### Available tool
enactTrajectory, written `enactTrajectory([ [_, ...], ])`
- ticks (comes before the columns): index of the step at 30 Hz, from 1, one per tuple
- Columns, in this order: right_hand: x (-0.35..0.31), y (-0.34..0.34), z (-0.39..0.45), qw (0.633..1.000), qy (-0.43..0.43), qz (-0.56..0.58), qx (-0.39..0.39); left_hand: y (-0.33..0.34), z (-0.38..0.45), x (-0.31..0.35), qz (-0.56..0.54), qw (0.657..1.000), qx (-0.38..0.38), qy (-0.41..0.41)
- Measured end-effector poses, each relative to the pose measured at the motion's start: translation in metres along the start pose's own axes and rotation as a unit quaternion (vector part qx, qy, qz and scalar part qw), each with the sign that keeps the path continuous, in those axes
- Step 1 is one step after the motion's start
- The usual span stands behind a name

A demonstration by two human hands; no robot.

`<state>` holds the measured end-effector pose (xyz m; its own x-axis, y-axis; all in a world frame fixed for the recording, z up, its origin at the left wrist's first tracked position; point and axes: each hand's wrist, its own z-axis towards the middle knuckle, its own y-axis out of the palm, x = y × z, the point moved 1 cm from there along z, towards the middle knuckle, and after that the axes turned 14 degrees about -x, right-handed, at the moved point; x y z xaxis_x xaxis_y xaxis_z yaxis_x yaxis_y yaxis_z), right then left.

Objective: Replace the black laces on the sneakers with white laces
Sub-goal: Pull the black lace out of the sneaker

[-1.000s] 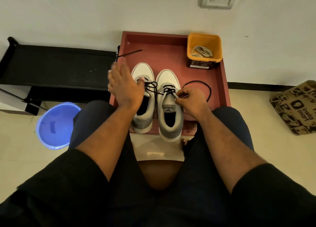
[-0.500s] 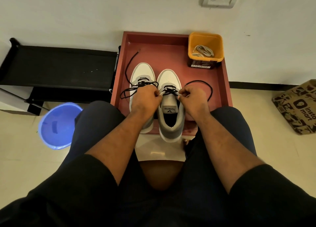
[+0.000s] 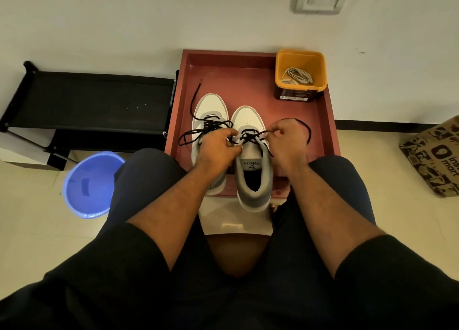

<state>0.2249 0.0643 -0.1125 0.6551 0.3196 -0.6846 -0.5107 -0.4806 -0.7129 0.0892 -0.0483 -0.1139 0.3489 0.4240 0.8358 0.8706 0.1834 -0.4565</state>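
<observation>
On a red rectangular tray (image 3: 325, 130) against the wall stand two white-and-grey sneakers (image 3: 250, 155) side by side, both threaded with loose black laces (image 3: 206, 130). Over the right sneaker, the left hand (image 3: 218, 150) and right hand (image 3: 288, 140) each pinch its lace with curled fingers. At the tray's far right corner, an orange plastic tub (image 3: 300, 61) holds coiled white laces (image 3: 298, 76).

The left hand (image 3: 218, 150) covers the rear of the left sneaker (image 3: 210, 111), hiding its tongue. The bag (image 3: 433, 155) at 3 o'clock is cut by the frame edge. The label on the tub (image 3: 300, 68) is too small to read. The fingertips of the right hand (image 3: 289, 140) curl out of sight.
</observation>
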Motion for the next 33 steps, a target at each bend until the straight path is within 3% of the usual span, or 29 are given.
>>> enactTrajectory([
  [2,0.002,-0.007,0.000,0.989,0.076,0.124,-0.004,0.002,0.001,-0.001,0.013,1.000,-0.006,-0.007],
  [3,0.001,-0.008,-0.001,0.986,0.075,0.146,-0.022,0.002,0.002,-0.001,0.020,1.000,-0.010,-0.004],
  [7,-0.012,0.004,-0.010,0.993,-0.064,-0.007,-0.098,0.001,0.003,-0.002,0.032,0.999,-0.023,0.006],
  [10,-0.011,0.013,-0.007,0.987,-0.055,-0.103,-0.110,0.001,0.002,-0.001,0.034,0.999,-0.025,0.015],
  [12,-0.007,0.012,-0.003,0.993,-0.043,-0.065,-0.085,0.002,0.003,-0.002,0.037,0.999,-0.026,0.014],
  [15,-0.002,-0.007,-0.001,0.997,0.021,0.072,0.030,0.002,0.005,-0.003,0.041,0.999,-0.027,0.011],
  [17,-0.001,-0.017,-0.003,0.991,0.061,0.095,0.076,0.003,0.006,-0.004,0.042,0.999,-0.028,0.011],
  [20,-0.009,-0.015,-0.008,1.000,-0.007,-0.020,0.013,0.003,0.006,-0.004,0.051,0.998,-0.036,0.017],
  [22,-0.014,0.000,-0.012,0.989,-0.068,-0.118,-0.064,0.003,0.006,-0.005,0.062,0.997,-0.044,0.023],
  [24,-0.015,0.013,-0.015,0.977,-0.076,-0.179,-0.089,0.003,0.005,-0.005,0.066,0.996,-0.048,0.028],
  [29,-0.012,-0.003,-0.008,0.993,0.018,-0.118,0.017,0.003,0.004,-0.004,0.064,0.997,-0.039,0.024],
  [33,-0.003,-0.024,-0.006,0.987,0.116,0.007,0.108,0.003,0.004,-0.004,0.058,0.998,-0.031,0.025],
])
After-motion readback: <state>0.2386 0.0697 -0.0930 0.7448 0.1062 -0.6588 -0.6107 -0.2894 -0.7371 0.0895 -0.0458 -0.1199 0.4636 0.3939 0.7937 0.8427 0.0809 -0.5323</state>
